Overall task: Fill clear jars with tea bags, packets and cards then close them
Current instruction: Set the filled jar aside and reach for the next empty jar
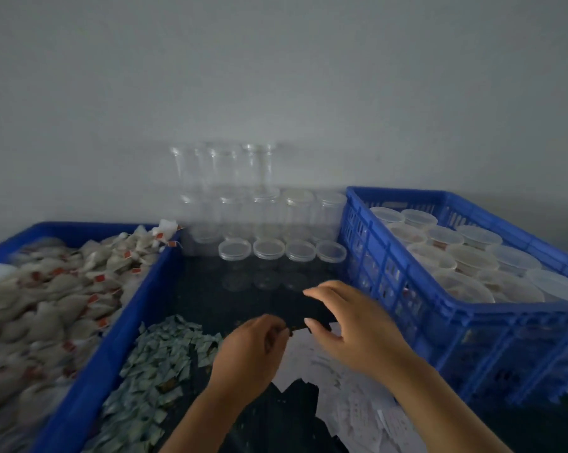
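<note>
Between tea-bag crate (135,308) and jar crate (416,315) | left hand (250,349) pinches dark card (296,329) | right hand (351,331) splayed beside it

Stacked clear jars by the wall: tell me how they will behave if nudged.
The stacked clear jars look empty and thin-walled, so they are probably very light. The upper tier stands on the lower jars, tall and narrow, so a nudge would likely topple it. Being round, fallen ones would probably roll toward the loose lids.

Tea bags (44,289) fill the left crate (89,371), closed jars (466,259) the right crate (439,308), lids (268,249) between.
</note>
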Tool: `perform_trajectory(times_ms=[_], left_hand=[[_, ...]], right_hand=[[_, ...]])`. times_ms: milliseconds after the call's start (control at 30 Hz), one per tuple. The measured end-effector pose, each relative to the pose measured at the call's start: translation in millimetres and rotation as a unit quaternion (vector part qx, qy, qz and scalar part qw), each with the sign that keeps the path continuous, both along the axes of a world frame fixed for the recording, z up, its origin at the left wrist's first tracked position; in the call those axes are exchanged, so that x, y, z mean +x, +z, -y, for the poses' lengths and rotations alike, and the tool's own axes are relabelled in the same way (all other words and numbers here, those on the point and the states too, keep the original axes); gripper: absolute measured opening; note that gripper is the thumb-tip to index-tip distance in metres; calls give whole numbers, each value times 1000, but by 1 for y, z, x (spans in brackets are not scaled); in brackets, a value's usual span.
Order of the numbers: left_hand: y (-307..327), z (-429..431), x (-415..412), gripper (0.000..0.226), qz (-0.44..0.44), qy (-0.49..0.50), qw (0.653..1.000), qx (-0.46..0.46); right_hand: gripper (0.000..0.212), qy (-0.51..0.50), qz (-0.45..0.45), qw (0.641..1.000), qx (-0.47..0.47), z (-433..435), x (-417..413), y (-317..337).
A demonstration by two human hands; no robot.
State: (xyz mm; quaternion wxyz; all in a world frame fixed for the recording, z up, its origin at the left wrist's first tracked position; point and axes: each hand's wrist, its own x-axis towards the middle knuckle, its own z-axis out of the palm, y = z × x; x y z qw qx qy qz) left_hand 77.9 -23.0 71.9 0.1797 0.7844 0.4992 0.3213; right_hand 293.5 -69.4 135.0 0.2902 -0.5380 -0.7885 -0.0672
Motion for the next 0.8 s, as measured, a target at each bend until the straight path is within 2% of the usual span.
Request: perform_trajectory(times_ms=[67,167,233,367,567,800], left_hand=[[-37,4,-31,10,-26,40,998,-45],[-66,8,-47,12,89,66,984,-142],[-75,6,-50,18,154,79,969,-177],[-82,-5,-50,18,174,89,957,-213],[-85,-23,-50,21,215,156,929,-257],[-85,-56,-51,38,192,184,899,-348]], right_hand=[[53,-10,-39,997,-59,-19,-9,-18],[67,-21,-128,985,-117,-59,-22,-21],[74,-49,-176,976,-122,-96,-29,-8],[84,-103,-247,958,-102,-177,-43,38],[93,-139,-276,948,-79,-279,-63,94],[98,-168,-272,942,-99,-339,-82,99]])
